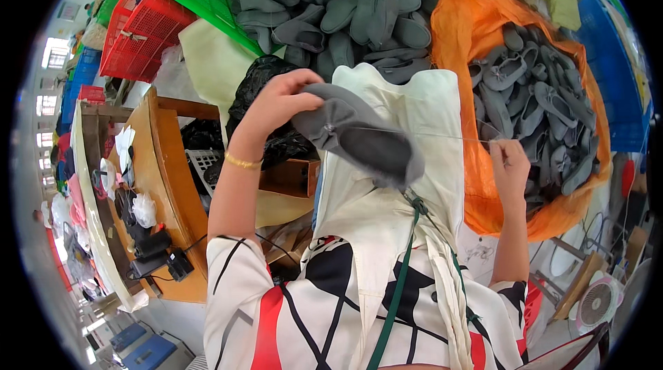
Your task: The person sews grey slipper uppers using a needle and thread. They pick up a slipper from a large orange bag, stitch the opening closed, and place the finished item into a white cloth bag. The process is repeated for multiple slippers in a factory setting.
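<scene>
The left hand grips the grey shoe by its toe, above the white apron. The right hand, fingers pinched together, holds a taut thread from it; whether there is a needle, I cannot tell. Too hard a tug could snap the thread or pucker the toe's bow; a loose left grip could let the shoe twist. Slack thread might snag on the orange sack.
</scene>
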The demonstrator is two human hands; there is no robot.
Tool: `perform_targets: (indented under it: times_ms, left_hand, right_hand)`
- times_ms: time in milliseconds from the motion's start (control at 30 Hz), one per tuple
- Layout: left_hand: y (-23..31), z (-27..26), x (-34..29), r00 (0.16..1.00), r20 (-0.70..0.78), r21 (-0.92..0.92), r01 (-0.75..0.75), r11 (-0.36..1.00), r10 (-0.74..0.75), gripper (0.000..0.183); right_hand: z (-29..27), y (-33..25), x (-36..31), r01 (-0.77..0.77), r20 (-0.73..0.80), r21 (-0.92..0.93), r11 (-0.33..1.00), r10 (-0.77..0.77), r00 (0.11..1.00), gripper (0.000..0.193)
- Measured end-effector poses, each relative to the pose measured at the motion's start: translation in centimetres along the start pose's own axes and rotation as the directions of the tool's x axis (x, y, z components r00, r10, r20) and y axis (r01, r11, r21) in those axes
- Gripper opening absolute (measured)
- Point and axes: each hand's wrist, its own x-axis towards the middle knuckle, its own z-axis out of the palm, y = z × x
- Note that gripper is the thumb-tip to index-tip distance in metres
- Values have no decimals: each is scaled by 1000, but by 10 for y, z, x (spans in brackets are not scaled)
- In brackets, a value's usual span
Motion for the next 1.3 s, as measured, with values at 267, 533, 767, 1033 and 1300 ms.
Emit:
perform_targets:
  times_ms: [267,533,767,1033,1300]
  left_hand:
    - [-71,62,40,894,-199,720,-144,679,400,27]
    - [-50,91,-9,959,-279,495,93,864,57,30]
    - [-67,101,-11,937,-326,473,49,879,123,22]
    - [-90,118,-19,856,-444,435,-53,899,266,19]
    - [-93,109,-16,920,-380,250,-1,968,99,18]
  right_hand:
    - [32,8,4,-98,393,-13,995,95,915,13]
    - [109,-73,41,-179,453,411,894,-29,891,24]
    - [161,-105,49,17,480,487,873,-284,830,23]
    - [169,-97,29,80,433,478,874,-314,845,18]
    - [170,-102,35,0,551,370,929,-220,805,20]
